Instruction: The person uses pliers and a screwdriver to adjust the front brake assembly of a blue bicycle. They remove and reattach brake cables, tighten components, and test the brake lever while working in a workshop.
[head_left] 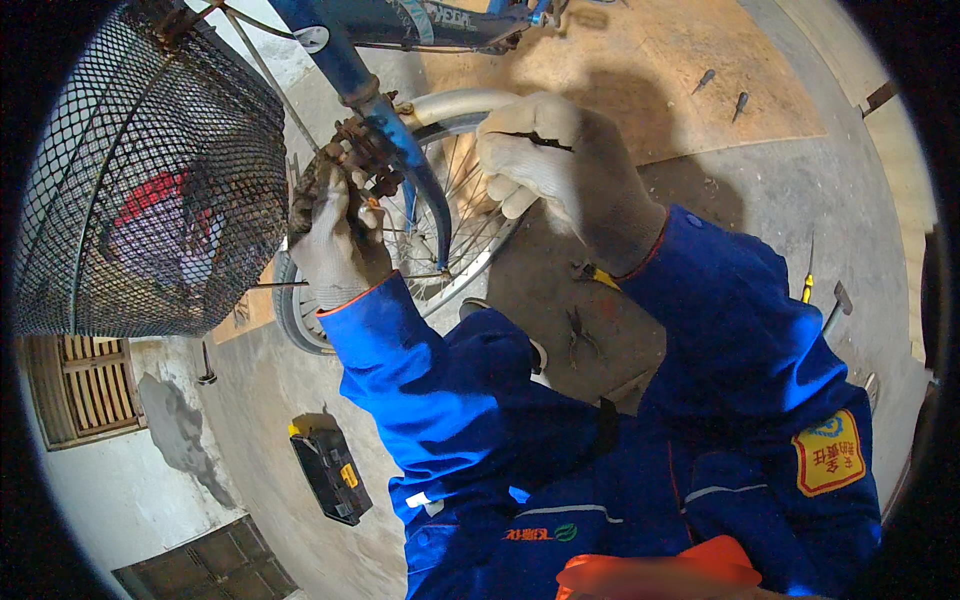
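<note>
Up close, rusty brake caliper (362, 150)

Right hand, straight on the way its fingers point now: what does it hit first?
The right hand points left toward the blue fork. Its fingertips sit over the wheel rim, so the rim or spokes probably come first, then the fork leg. Depth is unclear from this view.
</note>
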